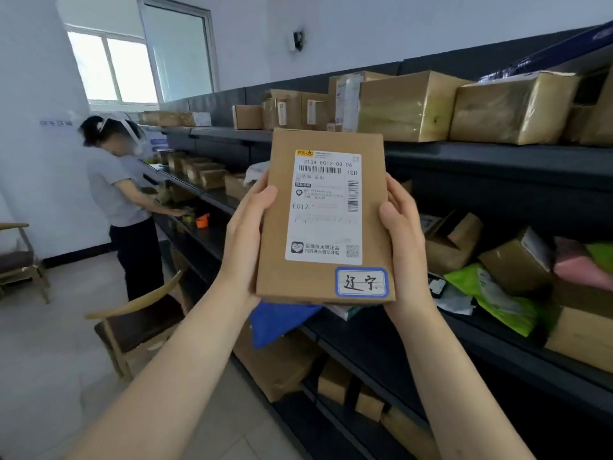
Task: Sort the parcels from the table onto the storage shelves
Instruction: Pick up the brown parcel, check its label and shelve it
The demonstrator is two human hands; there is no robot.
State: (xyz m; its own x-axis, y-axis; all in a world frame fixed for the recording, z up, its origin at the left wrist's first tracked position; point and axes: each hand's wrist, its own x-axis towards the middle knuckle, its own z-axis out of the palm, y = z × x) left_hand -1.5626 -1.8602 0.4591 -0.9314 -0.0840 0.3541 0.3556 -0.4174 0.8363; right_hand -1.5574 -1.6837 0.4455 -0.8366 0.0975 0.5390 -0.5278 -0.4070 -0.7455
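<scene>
Shelves [497, 157]: dark storage racks run along the wall on the right, in several tiers. The top tier carries a row of taped cardboard boxes [408, 104]; the middle tier holds a jumble of boxes and soft bags, a green bag [491, 293] among them; the lower tiers hold more boxes.
Other person [122, 194]: stands at the far end of the shelves, bent toward a tier, hands among the parcels there.
Chair [139, 323]: wooden, on the floor to the left of the shelves, near the lower tiers.
Parcel [323, 217]: a flat cardboard box held upright in mid-air in front of the shelves, touching no tier, label side toward the camera.
Left hand [248, 234]: grips the parcel's left edge, thumb on the front face.
Right hand [403, 237]: grips the right edge, thumb on the front.
Printed label [323, 207]: white, with barcodes and the code E012.
Handwritten sticker [361, 282]: blue-bordered, at the lower right corner of the parcel.
Progress: many parcels already sit on the shelves. This one is not yet shelved; it seems the label is being read to choose a slot. The tabletop is out of view, so what remains cannot be told.
</scene>
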